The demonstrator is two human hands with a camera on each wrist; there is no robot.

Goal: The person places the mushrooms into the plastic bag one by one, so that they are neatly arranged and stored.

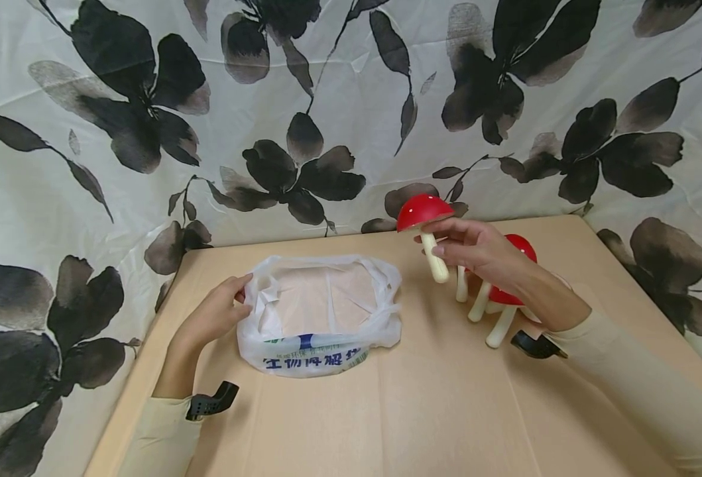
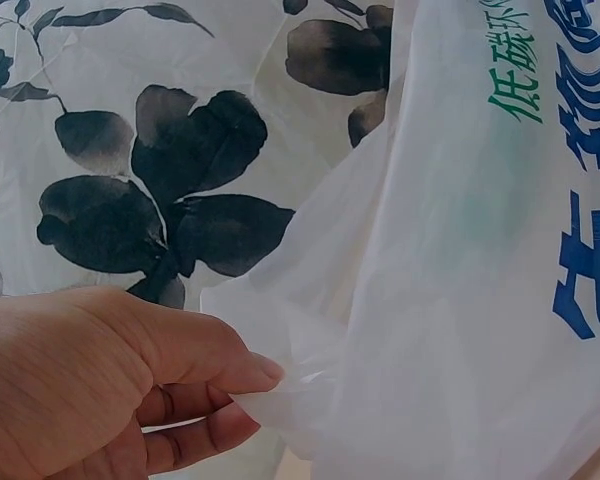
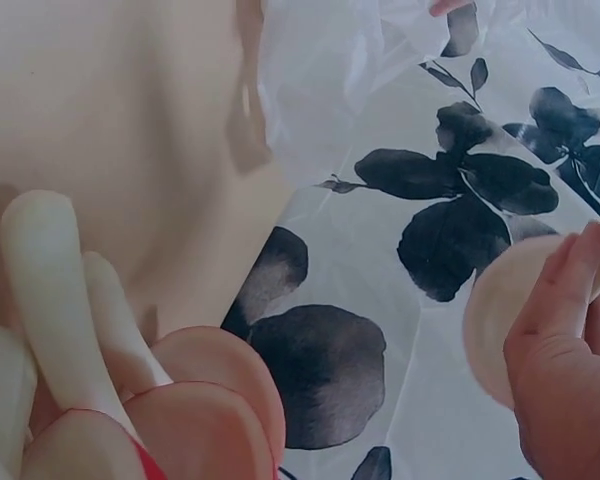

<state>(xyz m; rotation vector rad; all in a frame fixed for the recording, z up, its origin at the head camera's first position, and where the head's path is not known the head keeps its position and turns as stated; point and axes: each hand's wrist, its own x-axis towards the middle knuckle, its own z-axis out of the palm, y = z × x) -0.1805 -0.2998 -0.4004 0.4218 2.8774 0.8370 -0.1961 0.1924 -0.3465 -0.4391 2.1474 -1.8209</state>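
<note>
A white plastic bag (image 1: 315, 361) with blue and green lettering sits on the table, its mouth spread upward. My left hand (image 1: 216, 313) pinches the bag's left edge; in the left wrist view the thumb of that hand (image 2: 110, 385) presses the thin film against the fingers. Right of the bag, my right hand (image 1: 486, 257) holds a toy mushroom (image 1: 425, 212) by its pale stem, the red white-dotted cap uppermost and slightly tilted. Its pale cap underside (image 3: 488, 325) shows in the right wrist view. Beneath the right forearm lie several more red-capped mushrooms (image 1: 500, 328), partly hidden.
The light wooden table (image 1: 386, 424) runs back to a white cloth (image 1: 386, 119) printed with dark flowers. Black wrist bands (image 1: 213, 401) are on both forearms. In the right wrist view, mushroom stems (image 3: 48, 280) crowd the lower left.
</note>
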